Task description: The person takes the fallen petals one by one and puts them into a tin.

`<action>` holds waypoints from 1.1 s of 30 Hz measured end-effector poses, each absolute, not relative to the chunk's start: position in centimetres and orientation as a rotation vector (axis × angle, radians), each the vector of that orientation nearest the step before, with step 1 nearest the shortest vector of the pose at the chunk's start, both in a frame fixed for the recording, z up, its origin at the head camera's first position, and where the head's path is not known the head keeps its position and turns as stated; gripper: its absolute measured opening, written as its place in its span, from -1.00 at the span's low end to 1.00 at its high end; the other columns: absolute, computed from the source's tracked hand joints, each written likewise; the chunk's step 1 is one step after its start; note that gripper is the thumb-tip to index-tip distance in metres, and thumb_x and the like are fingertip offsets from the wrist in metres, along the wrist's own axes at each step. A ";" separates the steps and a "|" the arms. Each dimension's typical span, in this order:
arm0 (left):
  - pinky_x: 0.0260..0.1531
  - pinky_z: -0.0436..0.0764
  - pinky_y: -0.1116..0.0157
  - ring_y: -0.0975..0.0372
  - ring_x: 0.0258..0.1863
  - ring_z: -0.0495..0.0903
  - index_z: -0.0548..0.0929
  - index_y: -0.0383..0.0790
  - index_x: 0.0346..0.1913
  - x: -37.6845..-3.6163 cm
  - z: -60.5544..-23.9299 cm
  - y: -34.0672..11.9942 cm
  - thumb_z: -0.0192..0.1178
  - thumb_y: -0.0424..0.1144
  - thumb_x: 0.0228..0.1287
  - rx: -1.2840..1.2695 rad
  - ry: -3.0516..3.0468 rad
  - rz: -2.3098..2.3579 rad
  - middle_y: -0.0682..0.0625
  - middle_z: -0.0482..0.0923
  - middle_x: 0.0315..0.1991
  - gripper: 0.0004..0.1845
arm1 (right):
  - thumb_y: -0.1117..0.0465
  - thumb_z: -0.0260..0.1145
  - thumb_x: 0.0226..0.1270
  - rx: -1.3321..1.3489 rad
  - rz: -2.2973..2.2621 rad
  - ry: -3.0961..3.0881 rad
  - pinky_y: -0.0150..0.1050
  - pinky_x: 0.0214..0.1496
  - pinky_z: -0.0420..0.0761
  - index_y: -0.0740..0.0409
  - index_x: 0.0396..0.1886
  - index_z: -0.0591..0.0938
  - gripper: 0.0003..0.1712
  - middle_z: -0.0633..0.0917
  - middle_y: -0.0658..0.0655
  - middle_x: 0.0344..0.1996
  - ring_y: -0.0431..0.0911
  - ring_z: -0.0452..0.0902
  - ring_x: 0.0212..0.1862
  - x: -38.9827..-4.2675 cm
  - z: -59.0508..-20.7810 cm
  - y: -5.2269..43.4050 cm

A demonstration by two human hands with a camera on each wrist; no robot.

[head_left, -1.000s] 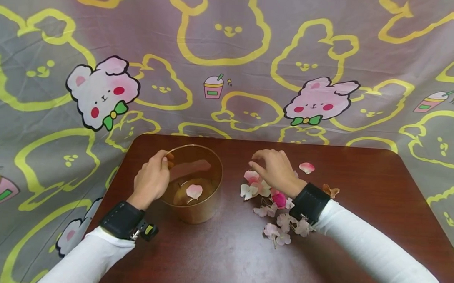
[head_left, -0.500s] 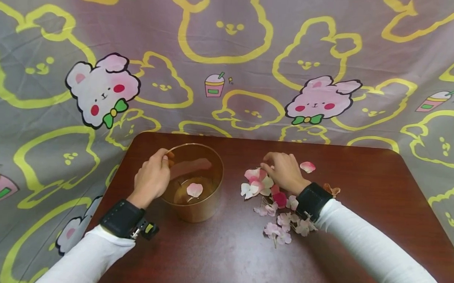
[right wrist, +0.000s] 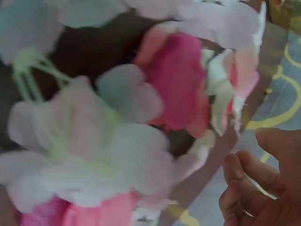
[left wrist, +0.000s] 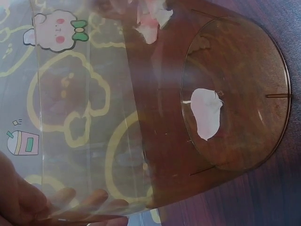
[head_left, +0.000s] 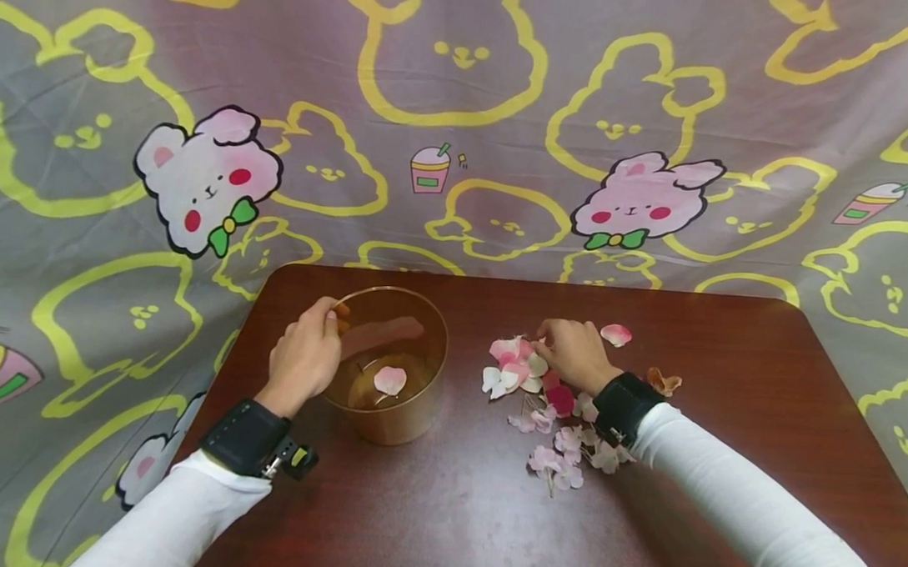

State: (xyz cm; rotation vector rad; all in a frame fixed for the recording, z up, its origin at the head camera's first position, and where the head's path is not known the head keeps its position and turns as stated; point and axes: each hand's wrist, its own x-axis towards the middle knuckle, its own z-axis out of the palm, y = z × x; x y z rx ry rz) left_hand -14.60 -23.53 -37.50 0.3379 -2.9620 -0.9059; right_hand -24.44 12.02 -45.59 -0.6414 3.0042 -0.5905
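Left hand: grasps amber tub, left of centre.
Right hand: released, beside petals, right of centre.
Pale petal: inside tub.

this is a small cloth-screened nook; whether in a home, an office or a studio cannot be told. beyond the left grip and the right grip hangs a greyish cloth printed with yellow outlines, cartoon rabbits and drink cups, wrapping round on the outer side of each. beneath both spreads a glossy reddish-brown bench with rounded far corners, its far edge near the cloth.
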 end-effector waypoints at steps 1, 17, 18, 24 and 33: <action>-0.15 0.50 -0.16 -0.25 0.04 0.63 0.48 -0.15 0.27 -14.6 -37.5 -23.5 -0.34 -0.14 0.65 0.337 -2.960 -0.905 -0.24 0.65 0.08 -0.57 | 0.11 0.39 0.34 -0.634 -0.572 2.997 -0.20 -0.30 0.38 0.19 -0.15 0.77 -0.75 0.80 0.11 -0.37 -0.01 0.66 -0.33 -24.4 -45.8 12.1; -0.12 0.50 -0.19 -0.26 0.07 0.62 0.48 -0.15 0.26 -14.7 -37.7 -23.6 -0.35 -0.13 0.65 0.330 -2.951 -0.908 -0.24 0.66 0.09 -0.57 | 0.17 0.43 0.28 -0.644 -0.532 2.933 -0.14 -0.27 0.42 0.15 -0.32 0.73 -0.88 0.77 0.09 -0.44 -0.01 0.65 -0.37 -24.0 -47.5 12.3; -0.12 0.50 -0.19 -0.26 0.07 0.62 0.48 -0.15 0.26 -14.7 -37.7 -23.6 -0.35 -0.13 0.65 0.329 -2.950 -0.906 -0.24 0.66 0.09 -0.57 | 0.19 0.43 0.28 -0.639 -0.530 2.936 -0.12 -0.25 0.43 0.15 -0.32 0.74 -0.89 0.77 0.09 -0.44 0.00 0.65 -0.36 -23.9 -47.5 12.2; -0.11 0.50 -0.20 -0.26 0.07 0.61 0.47 -0.16 0.27 -14.7 -37.6 -23.6 -0.35 -0.14 0.65 0.327 -2.954 -0.906 -0.25 0.65 0.08 -0.57 | 0.25 0.39 0.31 -0.615 -0.569 2.925 -0.03 -0.14 0.53 0.16 -0.25 0.75 -0.92 0.79 0.12 -0.37 0.06 0.68 -0.28 -24.0 -47.5 12.3; -0.09 0.49 -0.22 -0.27 0.10 0.60 0.46 -0.15 0.29 -14.7 -37.6 -23.6 -0.36 -0.13 0.65 0.331 -2.959 -0.911 -0.25 0.65 0.09 -0.56 | 0.31 0.37 0.30 -0.646 -0.631 2.948 -0.10 -0.20 0.59 0.19 -0.22 0.76 -0.89 0.81 0.15 -0.34 0.04 0.71 -0.28 -24.1 -47.1 12.7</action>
